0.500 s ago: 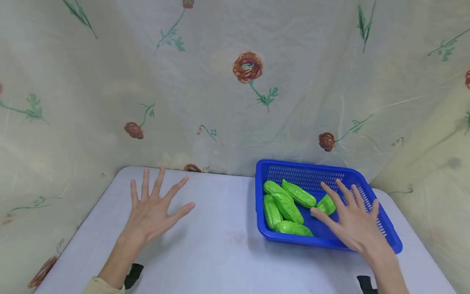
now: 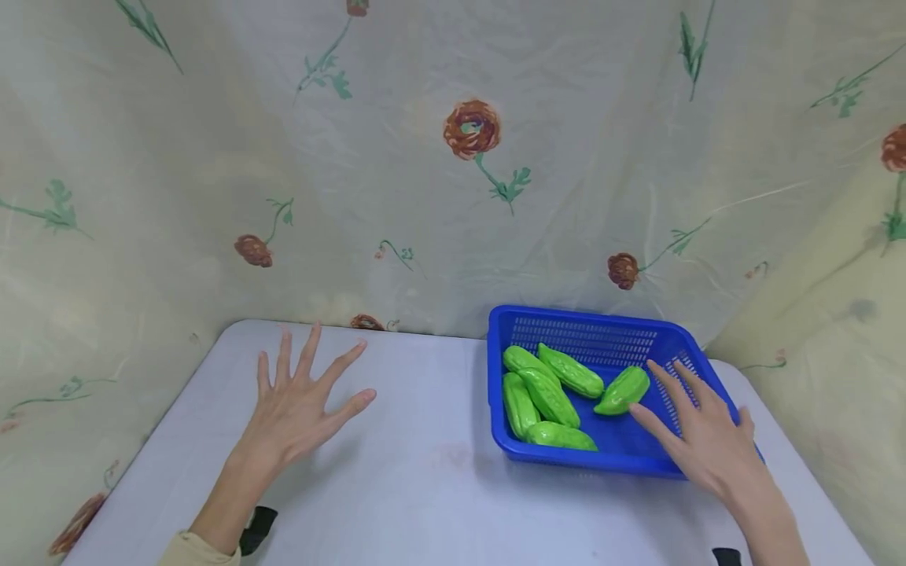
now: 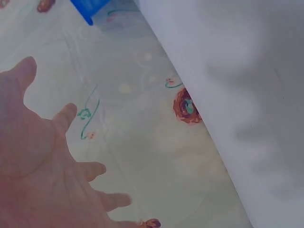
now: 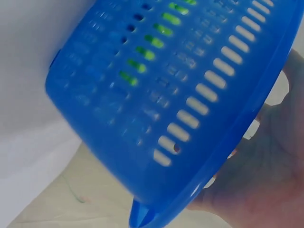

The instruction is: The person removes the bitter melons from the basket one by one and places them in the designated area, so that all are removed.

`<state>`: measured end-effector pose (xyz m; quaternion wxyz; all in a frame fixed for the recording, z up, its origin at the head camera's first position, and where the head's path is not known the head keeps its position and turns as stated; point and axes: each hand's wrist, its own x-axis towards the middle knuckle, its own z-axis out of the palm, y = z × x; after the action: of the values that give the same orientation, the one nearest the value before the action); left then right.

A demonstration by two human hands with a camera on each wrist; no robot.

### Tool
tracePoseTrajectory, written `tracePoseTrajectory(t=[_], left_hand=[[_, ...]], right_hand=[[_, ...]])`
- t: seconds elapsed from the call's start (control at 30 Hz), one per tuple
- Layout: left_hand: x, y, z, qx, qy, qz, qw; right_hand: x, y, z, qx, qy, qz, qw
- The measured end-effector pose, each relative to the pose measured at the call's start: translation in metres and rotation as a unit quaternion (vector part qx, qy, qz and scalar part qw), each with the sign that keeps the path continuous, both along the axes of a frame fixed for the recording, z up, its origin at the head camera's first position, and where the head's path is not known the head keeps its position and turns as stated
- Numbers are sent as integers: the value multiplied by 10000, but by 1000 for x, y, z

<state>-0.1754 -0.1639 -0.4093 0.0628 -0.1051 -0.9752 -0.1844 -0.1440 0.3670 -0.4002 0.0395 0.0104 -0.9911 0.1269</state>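
Observation:
A blue plastic basket (image 2: pixel 587 464) stands on the right side of the table. Inside lie several glossy, ridged green vegetables (image 2: pixel 548 397) shaped like small bitter melons, most along the left side. One green vegetable (image 2: pixel 624 390) lies apart, nearer the middle. My right hand (image 2: pixel 715 444), fingers spread, hovers over the basket's right front corner and holds nothing. From the right wrist view, the slotted basket wall (image 4: pixel 190 85) stands between the camera and the fingers. My left hand (image 2: pixel 293 409) hangs above the table's left part with its fingers spread; its palm (image 3: pixel 38 166) is bare.
The white table (image 2: pixel 418 440) backs onto a floral plastic curtain (image 2: pixel 396 173) that also runs along both sides. A dark strap end (image 2: pixel 258 531) shows by the left wrist, another dark piece (image 2: pixel 727 556) by the right.
My right hand has shifted right and slightly toward me, uncovering the separate green vegetable. My left hand stays almost in place. The whole scene has slid slightly left in view.

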Motion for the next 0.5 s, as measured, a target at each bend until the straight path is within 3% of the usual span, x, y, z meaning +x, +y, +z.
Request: tracePoseTrajectory(t=[0.3, 0.5], left_hand=[[-3, 7, -1, 10, -199, -231, 9995], [-8, 14, -1, 223, -661, -415, 9967]], right_hand=[[6, 20, -7, -25, 129, -330, 9994], [12, 32, -20, -114, 521, -389, 9978]])
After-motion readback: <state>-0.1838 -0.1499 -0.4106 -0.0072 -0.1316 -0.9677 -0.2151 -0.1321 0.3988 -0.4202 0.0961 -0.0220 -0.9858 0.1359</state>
